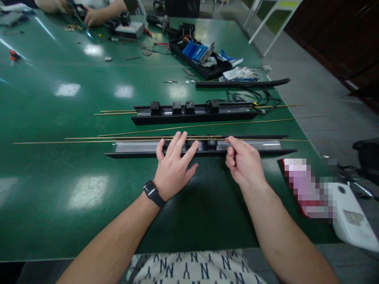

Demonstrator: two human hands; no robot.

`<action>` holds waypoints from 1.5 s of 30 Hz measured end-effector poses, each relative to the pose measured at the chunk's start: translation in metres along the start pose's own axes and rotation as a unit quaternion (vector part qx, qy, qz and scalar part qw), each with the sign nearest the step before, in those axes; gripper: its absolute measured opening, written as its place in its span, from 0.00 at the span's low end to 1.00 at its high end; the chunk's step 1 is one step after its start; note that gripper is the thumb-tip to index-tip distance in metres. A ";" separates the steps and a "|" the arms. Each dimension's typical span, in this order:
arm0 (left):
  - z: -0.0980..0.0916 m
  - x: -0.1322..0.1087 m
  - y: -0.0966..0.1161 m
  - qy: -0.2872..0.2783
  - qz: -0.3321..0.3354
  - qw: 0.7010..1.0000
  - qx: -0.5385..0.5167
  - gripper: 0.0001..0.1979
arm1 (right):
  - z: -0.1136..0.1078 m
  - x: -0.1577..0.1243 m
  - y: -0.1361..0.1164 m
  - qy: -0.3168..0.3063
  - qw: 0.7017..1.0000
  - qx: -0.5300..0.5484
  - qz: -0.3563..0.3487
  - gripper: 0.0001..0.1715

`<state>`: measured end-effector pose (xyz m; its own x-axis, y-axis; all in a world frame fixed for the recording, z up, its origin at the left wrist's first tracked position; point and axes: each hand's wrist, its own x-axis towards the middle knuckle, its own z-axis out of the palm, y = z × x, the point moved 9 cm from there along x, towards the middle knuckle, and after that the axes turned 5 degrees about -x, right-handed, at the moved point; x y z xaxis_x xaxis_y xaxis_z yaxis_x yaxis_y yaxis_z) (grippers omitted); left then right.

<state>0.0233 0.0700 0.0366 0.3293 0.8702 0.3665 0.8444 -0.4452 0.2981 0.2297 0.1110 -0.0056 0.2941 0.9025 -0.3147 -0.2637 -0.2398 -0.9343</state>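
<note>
A black-sided metal channel (pixel 134 146) lies lengthwise before me, with dark blocks (pixel 211 143) set inside it. My left hand (pixel 176 167) spreads its fingers over the channel's middle and hides part of it. To the right, my right hand (pixel 244 159) pinches a thin brass-coloured rod (pixel 266 139) between thumb and finger, just above the channel. The rod runs nearly parallel to the channel. Another thin rod (pixel 85 138) passes close by on the left. Behind, a loose rod (pixel 154 130) lies slanted on the green table.
A second channel (pixel 195 117) with several black blocks sits farther back. Beyond it are a black strip (pixel 242 83), cables (pixel 266 98), gloves (pixel 241 74) and a black tray (pixel 192 59). A white device (pixel 352 217) rests at the right edge. Another person's hand (pixel 96 16) works at far left.
</note>
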 end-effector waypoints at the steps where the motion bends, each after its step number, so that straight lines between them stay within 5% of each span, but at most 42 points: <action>1: 0.000 0.000 0.000 0.000 0.000 1.000 0.000 0.31 | 0.000 0.000 0.000 -0.001 1.000 0.000 0.001 0.16; 45: 0.001 -0.001 -0.001 0.007 0.002 1.000 0.004 0.31 | 0.005 0.000 0.004 -0.028 0.999 0.016 0.004 0.11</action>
<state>0.0228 0.0694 0.0352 0.3275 0.8648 0.3806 0.8463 -0.4476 0.2887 0.2245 0.1118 -0.0084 0.2393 0.9196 -0.3115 -0.2957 -0.2366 -0.9255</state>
